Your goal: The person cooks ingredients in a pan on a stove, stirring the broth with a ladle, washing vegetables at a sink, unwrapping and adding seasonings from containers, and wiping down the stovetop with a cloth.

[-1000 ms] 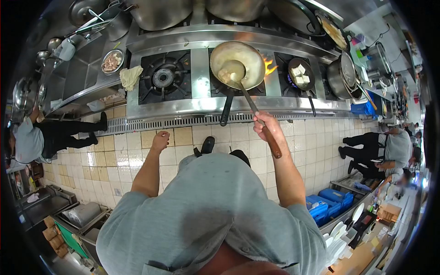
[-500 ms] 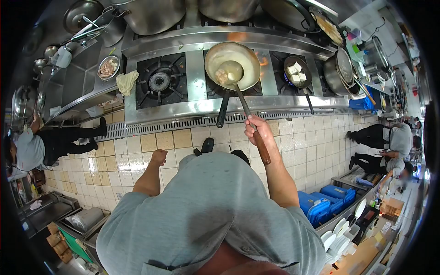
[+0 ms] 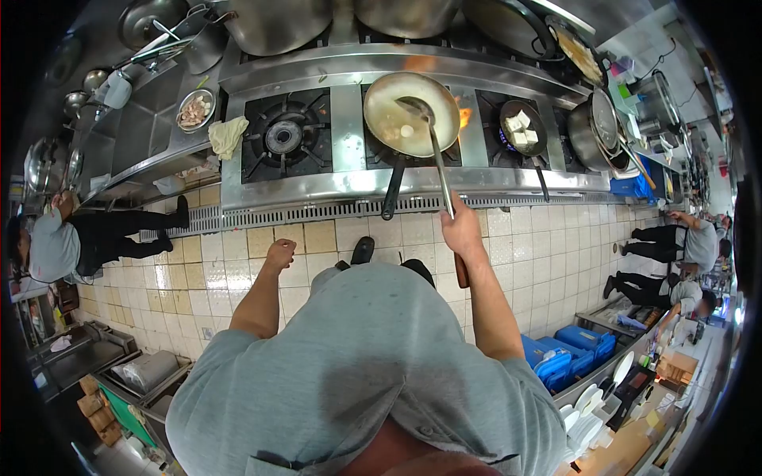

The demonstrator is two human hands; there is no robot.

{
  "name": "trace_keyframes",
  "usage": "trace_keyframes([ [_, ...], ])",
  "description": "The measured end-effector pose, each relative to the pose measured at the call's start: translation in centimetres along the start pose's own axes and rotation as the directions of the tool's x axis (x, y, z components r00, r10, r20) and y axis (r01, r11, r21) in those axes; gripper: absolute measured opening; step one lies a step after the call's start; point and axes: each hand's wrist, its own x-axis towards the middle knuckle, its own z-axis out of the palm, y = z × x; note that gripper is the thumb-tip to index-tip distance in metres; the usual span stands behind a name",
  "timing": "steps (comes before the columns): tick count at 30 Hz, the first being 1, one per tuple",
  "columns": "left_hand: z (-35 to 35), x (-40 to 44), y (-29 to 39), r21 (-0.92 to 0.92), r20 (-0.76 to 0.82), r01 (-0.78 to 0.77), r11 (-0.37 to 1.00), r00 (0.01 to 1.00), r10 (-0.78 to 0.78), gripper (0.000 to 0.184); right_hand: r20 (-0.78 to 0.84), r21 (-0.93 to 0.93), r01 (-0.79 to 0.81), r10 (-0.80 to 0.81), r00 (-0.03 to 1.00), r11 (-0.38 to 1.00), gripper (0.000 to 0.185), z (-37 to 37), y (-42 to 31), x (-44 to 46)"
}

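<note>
My right hand is closed around the long handle of a ladle, whose wooden end points back toward me. The ladle's bowl is tilted inside a deep frying pan on the middle burner. Pale cloudy liquid with some light pieces fills the pan's bottom, and flame shows at its right side. The pan's black handle points toward me with no hand on it. Over the floor, away from the stove, my left hand has its fingers curled in and nothing visible in it.
A small pan with white blocks sits over a blue flame to the right. At left are a bare burner, a cloth and a bowl of pieces. Large pots line the back. Other people stand at both sides.
The ladle's bowl has tipped over; pieces that lay in it are now in the pan's liquid. My right hand has turned and shifted slightly right. My left hand has risen slightly, still curled.
</note>
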Motion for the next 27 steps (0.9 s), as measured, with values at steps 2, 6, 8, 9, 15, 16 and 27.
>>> trace_keyframes([
  [2,-0.4,-0.2,-0.1,-0.005,-0.008,0.027,1.000,1.000,-0.027,0.033,0.036,0.094,-0.112,0.109,0.993,0.989,0.046,-2.2,-1.4,-1.3],
  [6,-1.1,-0.6,-2.0,-0.014,-0.025,0.032,0.999,0.999,-0.032,0.032,0.437,0.153,-0.588,0.480,0.761,0.794,0.032,-7.3,-6.8,-1.7],
  [8,-1.4,-0.7,-3.0,0.039,-0.029,0.092,0.995,0.995,-0.091,0.033,0.399,0.192,-0.563,0.460,0.793,0.804,0.029,-6.0,-6.3,-2.0],
  [9,-1.7,0.0,-4.3,0.064,0.001,0.091,0.994,0.996,-0.091,0.034,0.282,0.166,-0.393,0.338,0.898,0.904,0.028,-4.6,-5.3,-2.0],
  [15,-1.7,0.6,-4.4,0.035,0.045,0.135,0.990,0.990,-0.137,0.030,0.093,-0.036,-0.336,0.338,0.937,0.941,0.023,-0.2,-4.5,0.4],
  [16,-1.6,0.3,-4.0,0.010,0.049,0.132,0.991,0.990,-0.132,0.029,0.073,-0.019,-0.301,0.302,0.951,0.953,0.022,1.0,-3.5,0.8],
  [27,-1.0,-1.1,-2.8,-0.051,-0.037,0.044,0.998,0.998,-0.046,0.029,0.567,0.762,-0.642,0.392,0.725,0.085,0.015,-0.5,-1.2,2.1],
])
